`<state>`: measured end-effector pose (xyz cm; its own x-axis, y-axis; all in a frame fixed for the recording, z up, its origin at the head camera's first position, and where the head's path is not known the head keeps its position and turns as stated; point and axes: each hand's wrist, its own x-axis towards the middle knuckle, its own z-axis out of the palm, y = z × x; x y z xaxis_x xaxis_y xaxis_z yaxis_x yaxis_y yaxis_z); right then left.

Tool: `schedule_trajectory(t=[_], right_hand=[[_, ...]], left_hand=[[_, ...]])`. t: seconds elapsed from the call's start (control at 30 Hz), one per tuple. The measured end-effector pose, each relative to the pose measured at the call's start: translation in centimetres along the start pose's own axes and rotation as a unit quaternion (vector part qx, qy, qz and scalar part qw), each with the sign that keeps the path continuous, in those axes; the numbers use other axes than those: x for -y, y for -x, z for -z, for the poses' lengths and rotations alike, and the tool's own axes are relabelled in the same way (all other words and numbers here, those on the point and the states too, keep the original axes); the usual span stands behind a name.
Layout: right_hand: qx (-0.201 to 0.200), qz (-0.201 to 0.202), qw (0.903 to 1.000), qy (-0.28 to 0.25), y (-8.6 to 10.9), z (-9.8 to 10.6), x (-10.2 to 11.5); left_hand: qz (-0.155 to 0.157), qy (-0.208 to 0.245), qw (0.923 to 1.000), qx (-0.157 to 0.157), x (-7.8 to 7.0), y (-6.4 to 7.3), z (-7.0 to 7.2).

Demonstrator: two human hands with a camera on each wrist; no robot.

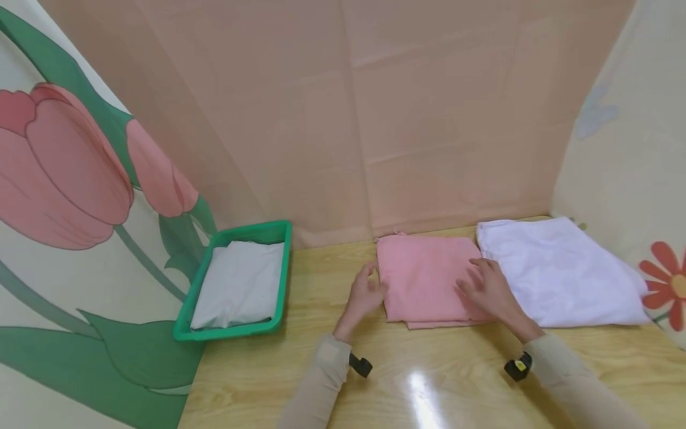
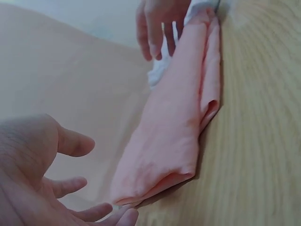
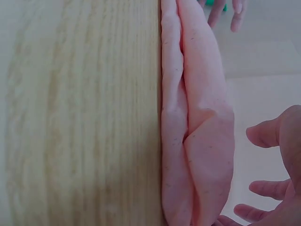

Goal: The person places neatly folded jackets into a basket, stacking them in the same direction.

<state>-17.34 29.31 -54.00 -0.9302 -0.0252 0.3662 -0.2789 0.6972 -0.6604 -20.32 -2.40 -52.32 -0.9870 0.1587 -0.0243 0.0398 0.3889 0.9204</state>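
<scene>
As two bare hands frame it on a wood-grain table, a folded pink cloth lies flat between them, gripped by neither. Taking the pink cloth as the dial's centre, with twelve toward the tan backdrop, the left hand hovers between eight and nine o'clock, fingers loosely bent and released, thumb beside the cloth's edge. Seen from the left wrist, its lower fingers reach close to a corner of the fabric; whether they touch cannot be told from here. Just past three o'clock, the right hand is likewise released, its fingers parted and gently curved over the cloth's edge; the right wrist view shows a gap between the thumb and the fabric, while contact by the lowest fingers cannot be made out. The pink layers are stacked, a lower fold peeking out at six o'clock, and a thin cord shows near eleven.

At three o'clock, just beside the pink cloth, lies a larger white cloth, with the right forearm near its border. Well apart at nine o'clock stands a green tray, pale grey fabric lying inside it. Beige sleeves cover both arms, and a painted tulip rises at ten o'clock.
</scene>
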Motion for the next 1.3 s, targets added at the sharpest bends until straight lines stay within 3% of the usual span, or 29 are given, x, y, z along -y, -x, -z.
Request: schedule_trajectory(t=[0.27,0.5,0.8,0.97,1.1,1.3], right_hand=[[0.014,-0.026,0.9995,0.008,0.5,-0.2,-0.5],[0.074,-0.064,0.9937,0.056,0.5,0.1,-0.6],[0.113,-0.076,0.9874,0.081,0.1,-0.3,-1.1],[0.131,-0.088,0.9865,0.045,0.0,-0.2,-1.5],[0.15,-0.107,0.9828,-0.016,-0.1,0.4,-1.8],[0.168,-0.148,0.9618,-0.157,-0.5,0.8,-2.3]], left_hand=[[-0.013,0.009,0.9999,0.007,0.6,0.0,-1.6],[0.031,0.011,0.9992,0.025,0.3,-0.6,-2.9],[0.052,0.044,0.9971,0.035,0.4,-1.8,-3.8],[0.04,0.046,0.9977,0.029,0.9,-1.6,-4.1],[0.036,0.038,0.9984,0.021,0.9,-1.5,-4.0],[0.041,0.043,0.9974,0.041,1.0,-1.9,-3.5]])
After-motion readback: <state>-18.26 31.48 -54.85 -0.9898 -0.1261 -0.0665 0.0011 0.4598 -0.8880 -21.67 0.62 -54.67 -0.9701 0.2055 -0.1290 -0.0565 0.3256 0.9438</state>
